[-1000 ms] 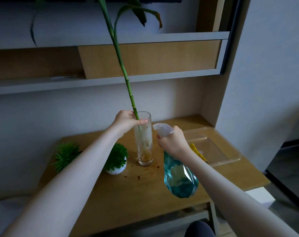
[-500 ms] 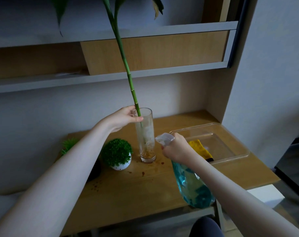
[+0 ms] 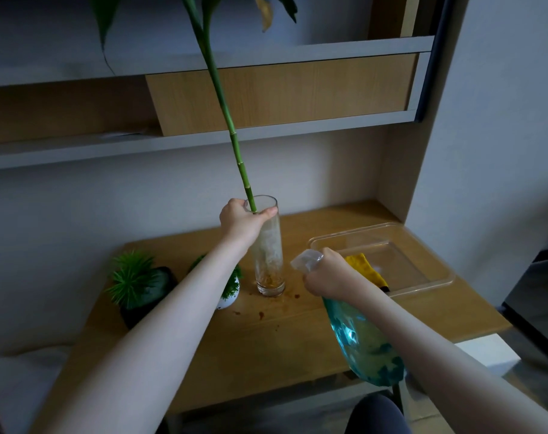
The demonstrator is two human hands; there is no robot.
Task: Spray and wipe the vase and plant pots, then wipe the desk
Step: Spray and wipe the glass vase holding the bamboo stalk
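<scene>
A tall clear glass vase (image 3: 269, 261) stands on the wooden desk (image 3: 266, 339), cloudy inside with brown residue at its base. A long green stalk (image 3: 232, 133) rises out of it. My left hand (image 3: 243, 222) grips the vase's rim around the stalk. My right hand (image 3: 325, 274) holds a blue spray bottle (image 3: 363, 343) by its trigger head, nozzle pointing at the vase's lower half. A white pot with a round green plant (image 3: 230, 296) sits left of the vase, partly behind my left forearm. A dark pot with a spiky plant (image 3: 141, 283) is further left.
A clear plastic tray (image 3: 416, 255) lies at the desk's right, with a yellow cloth (image 3: 365, 269) in it. Brown specks (image 3: 261, 314) dot the desk in front of the vase. Shelves hang above; a wall panel closes the right side.
My left hand has slid down to wrap the vase's rim more fully. The spray bottle has dropped lower and to the right. The view has shifted, bringing the dark pot into sight.
</scene>
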